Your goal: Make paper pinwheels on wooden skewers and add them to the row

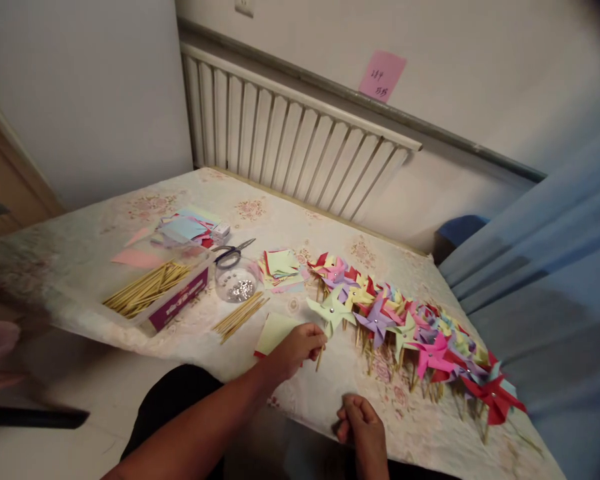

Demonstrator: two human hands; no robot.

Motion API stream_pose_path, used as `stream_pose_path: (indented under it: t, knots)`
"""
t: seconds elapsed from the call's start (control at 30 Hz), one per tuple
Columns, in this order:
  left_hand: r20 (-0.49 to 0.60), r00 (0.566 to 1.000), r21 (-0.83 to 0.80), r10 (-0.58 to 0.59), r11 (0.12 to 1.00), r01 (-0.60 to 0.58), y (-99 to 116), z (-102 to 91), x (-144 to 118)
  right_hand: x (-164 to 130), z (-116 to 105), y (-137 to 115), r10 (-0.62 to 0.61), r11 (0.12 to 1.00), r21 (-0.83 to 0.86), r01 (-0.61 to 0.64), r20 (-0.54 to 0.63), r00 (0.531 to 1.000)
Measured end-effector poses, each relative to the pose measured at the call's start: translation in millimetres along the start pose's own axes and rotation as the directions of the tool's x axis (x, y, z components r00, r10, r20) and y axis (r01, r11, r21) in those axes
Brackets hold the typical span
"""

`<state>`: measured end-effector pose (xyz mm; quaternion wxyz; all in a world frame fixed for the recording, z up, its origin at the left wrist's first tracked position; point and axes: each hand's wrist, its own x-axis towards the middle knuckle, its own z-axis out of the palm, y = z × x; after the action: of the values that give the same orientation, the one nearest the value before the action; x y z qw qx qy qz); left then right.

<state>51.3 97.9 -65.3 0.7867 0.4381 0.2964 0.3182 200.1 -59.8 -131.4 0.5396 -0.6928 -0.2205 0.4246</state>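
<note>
Left grip (300, 348) pinching pinwheel stick (321, 357), right hand (363, 420) at table edge (325, 427)

Left hand (300, 348) pinching green pinwheel (331, 310) stick; right hand (361, 420) curled.

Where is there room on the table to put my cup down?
Bare cloth lies along the far edge by the radiator, behind the scissors, and at the near right corner below the pinwheel row. It is crowded from the stick box and pin dish to the left hand holding a green pinwheel.
</note>
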Motion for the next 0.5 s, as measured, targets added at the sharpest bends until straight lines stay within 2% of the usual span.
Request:
stream_pose_path:
  t: [0.17, 0.5]
  knots:
    - [0.053, 0.998, -0.057, 0.027, 0.998, -0.024, 11, -8.6, 18, -2, 0, -1, 0.01, 1.0, -0.012, -0.01, -0.017, 1.0]
    - [0.089, 0.994, -0.078, 0.062, 0.995, -0.055, 6, -28.1, 24, -6, 1, -5, 0.046, 0.998, -0.032, -0.049, -0.075, 0.996]
